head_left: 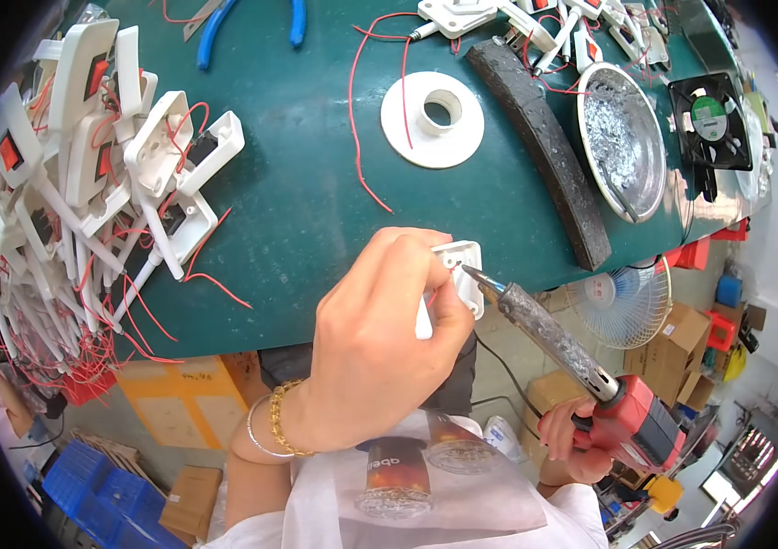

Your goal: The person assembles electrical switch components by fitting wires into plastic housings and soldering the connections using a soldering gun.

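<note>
My left hand [380,329] pinches a small white plastic housing [471,254] just past the front edge of the green table, with its open inside facing up. A bit of red wire shows beside my thumb. In my right hand [577,444] is a soldering iron with a red handle [641,425] and a scorched metal barrel [554,339]. Its pointed tip reaches into the housing near my left fingertips; whether it touches metal there I cannot tell. My left fingers hide part of the housing.
Many white housings with red switches and wires [87,174] are heaped at left. On the green table [288,183] lie a white spool [398,123], red wire, blue-handled pliers [210,37], a dark bar [545,151], a metal solder dish [652,178] and a black fan [711,123].
</note>
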`<action>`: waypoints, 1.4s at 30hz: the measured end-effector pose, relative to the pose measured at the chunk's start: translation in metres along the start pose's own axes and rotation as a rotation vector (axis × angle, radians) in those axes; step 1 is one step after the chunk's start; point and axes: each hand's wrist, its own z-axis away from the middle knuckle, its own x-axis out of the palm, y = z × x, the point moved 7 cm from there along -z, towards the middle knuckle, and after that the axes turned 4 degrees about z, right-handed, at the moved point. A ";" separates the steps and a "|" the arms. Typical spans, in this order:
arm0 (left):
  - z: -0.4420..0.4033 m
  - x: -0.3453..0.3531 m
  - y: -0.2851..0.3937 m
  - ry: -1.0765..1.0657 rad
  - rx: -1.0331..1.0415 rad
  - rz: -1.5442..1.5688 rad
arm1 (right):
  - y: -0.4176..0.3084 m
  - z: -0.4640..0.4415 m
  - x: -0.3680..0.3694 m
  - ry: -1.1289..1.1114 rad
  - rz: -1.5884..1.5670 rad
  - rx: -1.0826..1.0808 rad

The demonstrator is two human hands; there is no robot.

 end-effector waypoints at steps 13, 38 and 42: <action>0.000 0.000 -0.005 -0.016 -0.073 0.014 | 0.005 0.012 -0.014 0.159 -0.126 0.349; -0.002 -0.001 -0.001 -0.016 0.005 -0.012 | 0.002 0.007 0.000 0.200 -0.097 0.149; -0.001 0.000 -0.003 -0.020 -0.001 -0.010 | 0.004 0.007 -0.004 0.140 -0.054 0.174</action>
